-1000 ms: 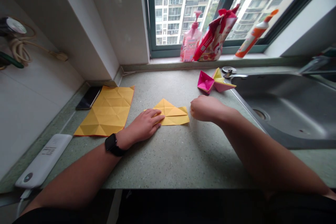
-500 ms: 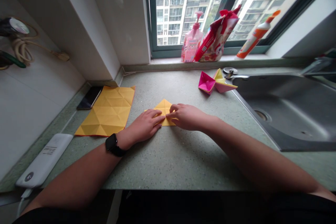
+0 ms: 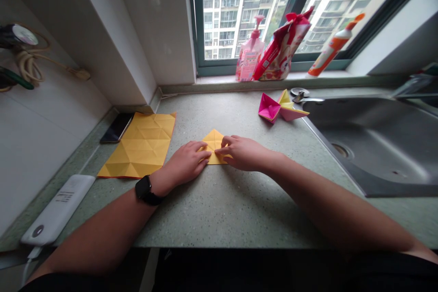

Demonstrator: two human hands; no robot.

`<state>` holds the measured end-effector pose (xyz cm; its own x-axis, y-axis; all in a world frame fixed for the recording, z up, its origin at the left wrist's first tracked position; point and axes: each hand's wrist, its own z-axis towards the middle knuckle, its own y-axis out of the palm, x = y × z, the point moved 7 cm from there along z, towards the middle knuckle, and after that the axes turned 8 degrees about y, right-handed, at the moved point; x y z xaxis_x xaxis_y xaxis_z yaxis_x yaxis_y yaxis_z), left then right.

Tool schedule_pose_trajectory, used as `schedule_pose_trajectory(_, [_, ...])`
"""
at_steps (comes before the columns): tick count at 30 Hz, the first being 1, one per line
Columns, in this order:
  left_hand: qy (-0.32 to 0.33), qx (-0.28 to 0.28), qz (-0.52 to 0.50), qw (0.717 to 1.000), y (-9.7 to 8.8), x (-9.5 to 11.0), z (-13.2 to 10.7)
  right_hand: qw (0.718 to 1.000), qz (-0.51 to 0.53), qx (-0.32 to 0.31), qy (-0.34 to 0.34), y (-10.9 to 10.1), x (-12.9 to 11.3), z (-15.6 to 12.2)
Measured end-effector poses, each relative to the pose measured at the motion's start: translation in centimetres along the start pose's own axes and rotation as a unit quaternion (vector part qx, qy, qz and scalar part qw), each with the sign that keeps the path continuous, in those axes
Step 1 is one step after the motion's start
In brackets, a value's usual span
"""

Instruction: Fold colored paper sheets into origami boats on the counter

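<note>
A small folded sheet of yellow paper [image 3: 214, 136] lies on the counter with its point facing away from me and creases meeting near its middle. Resting on its left side is my left hand [image 3: 190, 157], open, fingers stretched over the paper. From the right, my right hand [image 3: 243, 151] touches the sheet, open, with the index fingertip pressed near the centre and the thumb apart from it. Both hands cover the paper's side corners.
A larger creased yellow sheet [image 3: 143, 146], a phone [image 3: 117, 128] and a white power bank [image 3: 59, 209] lie left. Folded pink paper [image 3: 268, 108] and a yellow-pink paper piece [image 3: 290, 110] sit behind, right. A sink [image 3: 369, 146] borders the counter. Bottles [image 3: 249, 57] line the windowsill.
My left hand has slid slightly left, away from the paper's centre. The right index finger has shifted slightly left; the sheet stays in place.
</note>
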<state>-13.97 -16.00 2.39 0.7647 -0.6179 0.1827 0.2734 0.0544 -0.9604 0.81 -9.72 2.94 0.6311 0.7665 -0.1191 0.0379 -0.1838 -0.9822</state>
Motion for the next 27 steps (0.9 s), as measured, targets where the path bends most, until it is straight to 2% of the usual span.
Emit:
schedule_pose_trajectory(5, [-0.049, 0.008, 0.051, 0.997, -1.0, -0.7, -0.4, 1.000, 0.000, -0.005, -0.002, 0.0, 0.0, 0.0])
schedule_pose_trajectory(15, [-0.129, -0.026, 0.130, 0.983, -2.0, -1.1, -0.9, 1.000, -0.002, -0.015, -0.011, 0.1, 0.0, 0.0])
schedule_pose_trajectory(23, [-0.142, -0.062, 0.149, 0.977, -2.3, -1.2, -1.6, 1.000, -0.001, -0.009, -0.012, -0.2, -0.2, -0.1])
schedule_pose_trajectory(27, [-0.140, -0.049, 0.170, 0.974, -2.4, -1.1, -1.7, 1.000, 0.002, -0.007, -0.012, -0.2, -0.1, -0.1])
